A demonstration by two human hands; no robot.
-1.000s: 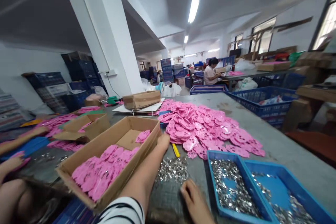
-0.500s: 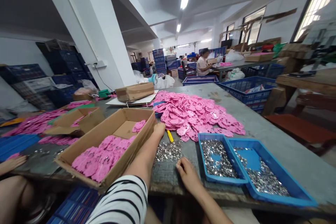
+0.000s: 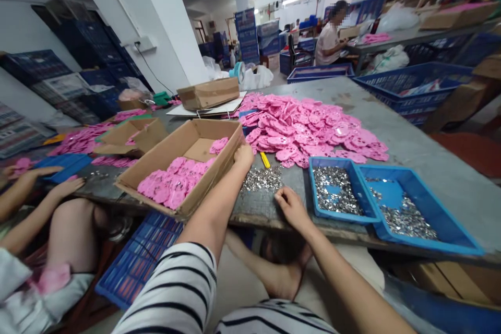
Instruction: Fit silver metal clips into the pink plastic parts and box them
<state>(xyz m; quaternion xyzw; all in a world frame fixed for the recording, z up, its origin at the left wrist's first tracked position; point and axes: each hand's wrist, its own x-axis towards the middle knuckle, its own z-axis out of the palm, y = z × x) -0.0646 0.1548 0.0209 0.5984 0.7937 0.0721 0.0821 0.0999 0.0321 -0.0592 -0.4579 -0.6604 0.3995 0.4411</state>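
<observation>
My left hand (image 3: 245, 155) reaches out beside the right wall of an open cardboard box (image 3: 203, 194). Its fingers look curled, and anything in them is hidden. Just beyond it lies a large heap of pink flat pieces with dark markings (image 3: 309, 122); more pink pieces (image 3: 178, 180) fill part of the box. Close to the table's front edge rests my right hand (image 3: 291, 209), thumb and fingers bent together in a pinch. I cannot make out what it holds. A scatter of small shiny metal pieces (image 3: 261, 179) lies between my hands, below a yellow-handled tool (image 3: 265, 160).
Two blue trays, a smaller one (image 3: 344, 217) and a larger one (image 3: 442, 244), hold metal pieces to the right. Another person's hands (image 3: 70, 187) are at the left, near a blue tray (image 3: 68, 167). A blue crate (image 3: 117, 292) stands below the table. Farther back another person (image 3: 327, 44) sits.
My view has tilted downward, so the table sits higher in the picture and more of the neighbour shows at the left. Both my hands stay in nearly the same places on the table.
</observation>
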